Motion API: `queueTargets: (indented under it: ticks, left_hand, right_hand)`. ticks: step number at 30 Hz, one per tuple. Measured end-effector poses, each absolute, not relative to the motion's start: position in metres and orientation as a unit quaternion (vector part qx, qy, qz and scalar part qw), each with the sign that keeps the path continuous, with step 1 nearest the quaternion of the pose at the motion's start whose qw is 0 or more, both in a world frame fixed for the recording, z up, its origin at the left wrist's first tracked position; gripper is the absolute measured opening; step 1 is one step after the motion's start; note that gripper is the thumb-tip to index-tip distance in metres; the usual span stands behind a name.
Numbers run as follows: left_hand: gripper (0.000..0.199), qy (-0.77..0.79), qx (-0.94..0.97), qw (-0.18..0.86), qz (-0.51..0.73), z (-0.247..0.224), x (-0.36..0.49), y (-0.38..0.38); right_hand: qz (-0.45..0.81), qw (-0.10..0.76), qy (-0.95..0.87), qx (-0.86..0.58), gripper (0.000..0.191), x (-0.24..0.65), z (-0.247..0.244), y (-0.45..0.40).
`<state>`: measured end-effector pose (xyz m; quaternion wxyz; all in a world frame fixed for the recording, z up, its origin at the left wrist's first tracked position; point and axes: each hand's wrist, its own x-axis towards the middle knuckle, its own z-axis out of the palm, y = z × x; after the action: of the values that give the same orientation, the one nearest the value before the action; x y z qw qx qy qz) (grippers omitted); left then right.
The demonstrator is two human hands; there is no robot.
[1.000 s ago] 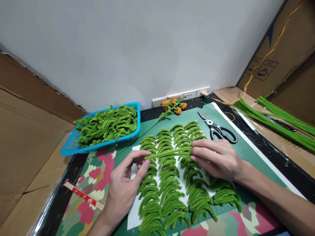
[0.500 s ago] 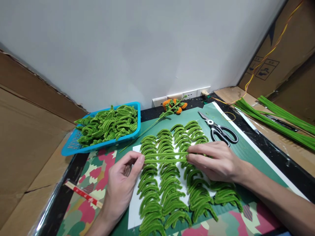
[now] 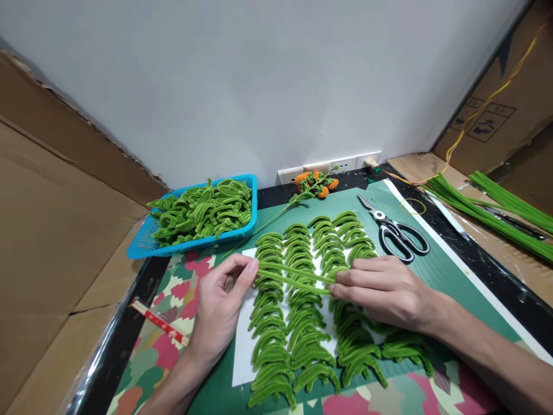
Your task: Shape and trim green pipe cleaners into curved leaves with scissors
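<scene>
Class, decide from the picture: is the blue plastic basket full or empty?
Largely full: curled fuzzy green pieces are heaped inside the blue plastic basket, hiding part of its rim.

The bare left forearm (image 3: 175, 383) slants in from the table's (image 3: 268, 197) near side, and the left hand (image 3: 222, 305) pinches thumb against forefinger, its other fingers curled. The bare right forearm (image 3: 488, 349) reaches in from the near right corner, the right hand (image 3: 389, 294) back upward, fingers (image 3: 358, 278) bunched and pointing toward the left edge. The two hands are apart.
</scene>
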<state>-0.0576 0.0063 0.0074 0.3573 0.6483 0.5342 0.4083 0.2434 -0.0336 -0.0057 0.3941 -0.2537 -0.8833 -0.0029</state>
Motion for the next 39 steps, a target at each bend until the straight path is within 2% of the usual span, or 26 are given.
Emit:
queueTargets:
  ticks: [5, 10, 15, 32, 39]
  left_hand:
    - [0.031, 0.516, 0.664, 0.378, 0.387, 0.006, -0.057, 0.010]
    - [0.033, 0.512, 0.679, 0.363, 0.381, 0.007, -0.058, 0.008]
    - [0.034, 0.505, 0.680, 0.369, 0.382, 0.005, -0.059, 0.007]
    - [0.035, 0.501, 0.678, 0.382, 0.378, 0.003, -0.058, 0.005]
    - [0.034, 0.492, 0.678, 0.346, 0.423, 0.005, -0.061, 0.007]
  right_hand:
    - [0.010, 0.379, -0.893, -0.242, 0.022, 0.251, -0.006, -0.037]
    - [-0.031, 0.369, -0.887, -0.277, 0.006, 0.252, -0.014, -0.037]
    - [-0.050, 0.379, -0.878, -0.289, 0.004, 0.249, -0.014, -0.036]
    - [0.035, 0.379, -0.875, -0.298, 0.018, 0.244, -0.015, -0.041]
    - [0.073, 0.379, -0.876, -0.288, 0.019, 0.236, -0.013, -0.043]
